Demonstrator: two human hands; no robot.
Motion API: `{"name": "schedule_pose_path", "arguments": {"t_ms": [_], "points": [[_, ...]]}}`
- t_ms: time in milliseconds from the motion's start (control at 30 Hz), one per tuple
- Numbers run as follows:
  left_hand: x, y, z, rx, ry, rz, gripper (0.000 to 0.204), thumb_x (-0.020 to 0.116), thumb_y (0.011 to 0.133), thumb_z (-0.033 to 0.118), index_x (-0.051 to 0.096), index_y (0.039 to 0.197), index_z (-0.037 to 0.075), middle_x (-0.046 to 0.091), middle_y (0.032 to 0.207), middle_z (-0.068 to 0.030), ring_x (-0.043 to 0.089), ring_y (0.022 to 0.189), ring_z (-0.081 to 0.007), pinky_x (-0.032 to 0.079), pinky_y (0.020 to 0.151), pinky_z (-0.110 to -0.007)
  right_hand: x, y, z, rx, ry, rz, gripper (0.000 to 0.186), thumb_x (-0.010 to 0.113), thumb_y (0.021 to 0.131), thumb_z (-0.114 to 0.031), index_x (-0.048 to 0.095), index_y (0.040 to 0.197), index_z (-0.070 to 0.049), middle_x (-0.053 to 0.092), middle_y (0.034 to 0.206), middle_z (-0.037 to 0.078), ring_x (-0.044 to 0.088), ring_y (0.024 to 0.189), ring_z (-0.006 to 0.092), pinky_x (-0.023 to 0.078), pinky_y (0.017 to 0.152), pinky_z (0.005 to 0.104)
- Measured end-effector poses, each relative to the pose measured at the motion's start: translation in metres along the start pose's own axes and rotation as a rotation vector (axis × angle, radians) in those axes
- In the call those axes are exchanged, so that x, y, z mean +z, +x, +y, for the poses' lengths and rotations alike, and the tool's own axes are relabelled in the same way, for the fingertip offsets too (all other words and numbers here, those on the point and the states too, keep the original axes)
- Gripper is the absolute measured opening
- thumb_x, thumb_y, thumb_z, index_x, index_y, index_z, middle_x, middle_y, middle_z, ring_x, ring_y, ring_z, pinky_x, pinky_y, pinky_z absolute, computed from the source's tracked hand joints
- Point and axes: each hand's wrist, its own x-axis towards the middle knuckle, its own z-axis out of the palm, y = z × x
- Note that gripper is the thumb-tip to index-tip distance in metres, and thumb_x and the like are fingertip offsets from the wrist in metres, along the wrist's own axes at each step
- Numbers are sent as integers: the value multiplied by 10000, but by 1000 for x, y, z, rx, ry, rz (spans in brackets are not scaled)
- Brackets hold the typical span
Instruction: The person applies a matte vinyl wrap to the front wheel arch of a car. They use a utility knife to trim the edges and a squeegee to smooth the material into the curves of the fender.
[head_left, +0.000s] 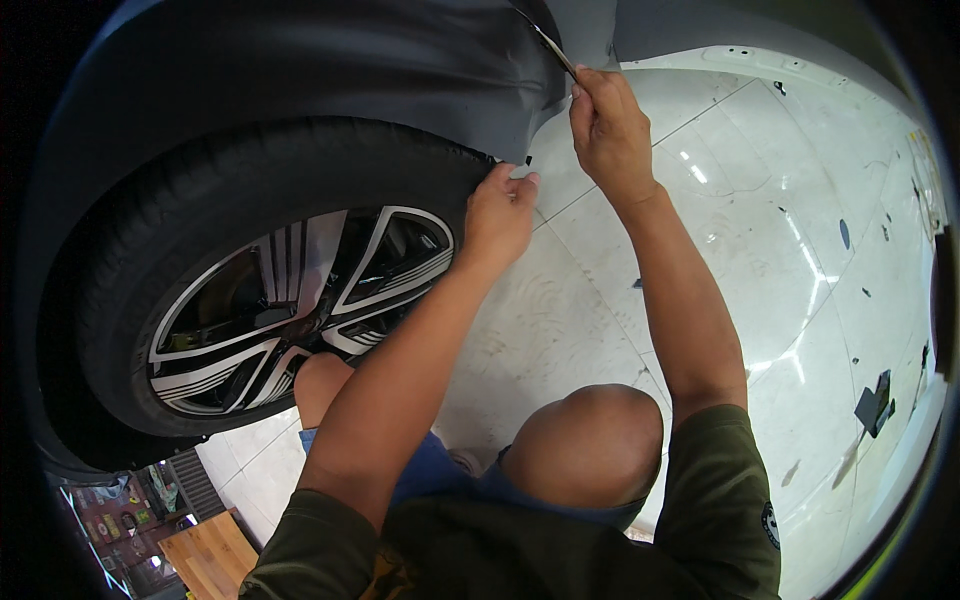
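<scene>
Matte dark grey film (455,75) lies over the car's fender above the wheel, with loose wrinkles toward its lower right corner. My left hand (497,218) is closed at that corner, beside the tire (270,150), thumb and fingers pinching the film's edge. Higher and to the right, my right hand (612,130) grips a slim, knife-like tool (556,55) with a pale, shiny shaft. Its thin end points up and left against the film; the exact tip is hard to make out.
The alloy wheel (310,320) fills the left side, close to my left forearm. Dark scraps (876,403) lie scattered over the glossy tiled floor (560,330). A white-edged car panel (720,52) curves along the upper right. A wooden board (208,555) stands at lower left.
</scene>
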Motion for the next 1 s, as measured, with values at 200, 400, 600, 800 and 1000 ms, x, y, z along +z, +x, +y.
{"name": "schedule_pose_path", "arguments": {"t_ms": [200,400,600,800,1000], "points": [[5,-5,-1,-80,-84,-70,473,595,948,189,452,1327,-56,648,999,-108,623,836,-141,524,729,-264,8,-19,15,40,-8,-2,291,633,830,-9,593,1112,-72,605,937,100,630,695,306,526,569,378],[6,-5,-2,-83,-75,-80,491,576,953,168,412,1353,-64,650,1005,-114,625,836,-142,526,722,-264,19,-38,24,83,22,15,278,619,847,-11,587,1115,-78,599,928,115,623,686,324,523,562,398],[8,-4,4,-32,-49,-53,455,573,959,174,427,1313,-72,656,1023,-134,626,822,-151,529,709,-269,22,-53,27,181,10,-41,229,589,873,9,572,1095,-47,611,939,127,635,731,298,522,615,362],[11,-5,10,-78,-97,-2,383,545,984,212,479,1245,-60,662,1007,-139,650,794,-172,534,678,-279,30,-70,32,249,42,-39,212,578,886,-4,564,1092,-47,616,943,133,639,760,304,520,649,364],[14,-7,14,-52,-89,101,318,555,966,244,628,1015,-62,699,808,-118,677,675,-174,532,621,-304,39,-88,32,302,33,-60,240,581,871,-48,569,1109,-76,605,946,143,619,729,384,512,619,457]]}}
